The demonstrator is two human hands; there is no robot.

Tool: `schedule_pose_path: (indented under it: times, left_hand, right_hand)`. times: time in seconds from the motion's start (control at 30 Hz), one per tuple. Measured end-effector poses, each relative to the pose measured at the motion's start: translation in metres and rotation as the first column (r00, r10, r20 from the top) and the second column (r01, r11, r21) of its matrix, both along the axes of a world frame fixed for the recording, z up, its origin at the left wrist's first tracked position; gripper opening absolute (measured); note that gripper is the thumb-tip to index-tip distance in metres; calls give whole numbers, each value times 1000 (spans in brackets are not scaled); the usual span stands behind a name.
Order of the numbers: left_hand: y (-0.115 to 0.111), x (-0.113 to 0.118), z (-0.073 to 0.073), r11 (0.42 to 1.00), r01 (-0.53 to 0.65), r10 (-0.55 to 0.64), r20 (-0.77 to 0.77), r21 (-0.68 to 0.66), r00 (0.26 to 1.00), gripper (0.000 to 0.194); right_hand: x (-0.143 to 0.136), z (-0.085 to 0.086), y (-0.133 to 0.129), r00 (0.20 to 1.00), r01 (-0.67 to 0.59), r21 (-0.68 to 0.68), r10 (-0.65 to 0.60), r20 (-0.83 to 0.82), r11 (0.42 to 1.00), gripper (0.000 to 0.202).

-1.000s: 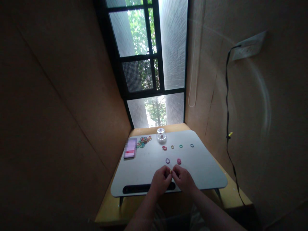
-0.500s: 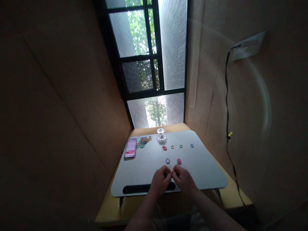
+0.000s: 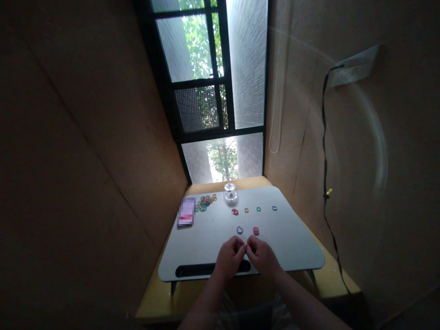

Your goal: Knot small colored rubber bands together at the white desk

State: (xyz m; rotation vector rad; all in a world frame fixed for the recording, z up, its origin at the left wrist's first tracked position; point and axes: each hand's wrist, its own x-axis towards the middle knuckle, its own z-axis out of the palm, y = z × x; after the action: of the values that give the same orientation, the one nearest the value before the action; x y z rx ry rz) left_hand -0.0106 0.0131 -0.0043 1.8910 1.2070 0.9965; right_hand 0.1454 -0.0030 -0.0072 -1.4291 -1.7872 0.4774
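Note:
My left hand (image 3: 232, 256) and my right hand (image 3: 261, 255) meet fingertip to fingertip above the front of the white folding table (image 3: 202, 238). Between the pinched fingers shows a bit of a small yellow rubber band (image 3: 245, 245), mostly hidden by them. Just beyond the hands lie a purple band (image 3: 239, 230) and a few pink bands (image 3: 256, 231). Farther back a row holds red bands (image 3: 234, 211), a yellow-orange band (image 3: 246, 210), a green band (image 3: 258, 209) and a blue band (image 3: 274, 208).
A pile of mixed coloured bands (image 3: 205, 201) lies at the back left, beside a phone-like flat object (image 3: 186, 212) with a blurred face. A clear round container (image 3: 231, 196) stands at the back. A black slot (image 3: 195, 270) runs along the front edge. A cable (image 3: 325, 151) hangs down the right wall.
Both hands stay in nearly the same place, with only a slight shift of the fingers around the small band. The bands on the table have not moved.

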Motion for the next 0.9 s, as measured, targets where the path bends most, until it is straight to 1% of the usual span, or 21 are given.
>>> schedule_pose_path:
  times: [0.3, 0.6, 0.9]
  left_hand:
    - [0, 1, 0, 999, -30, 31, -34, 27, 999, 18]
    - [0, 1, 2, 999, -31, 32, -50, 21, 998, 18]
    - [-1, 1, 3, 999, -30, 31, -44, 20, 999, 19]
  right_hand:
    - [0, 0, 0, 1000, 0, -3, 0, 7, 1000, 19]
    - [0, -2, 1, 1000, 2, 11, -2, -4, 1000, 19]
    - [-1, -1, 0, 1000, 12, 20, -12, 18, 1000, 20]
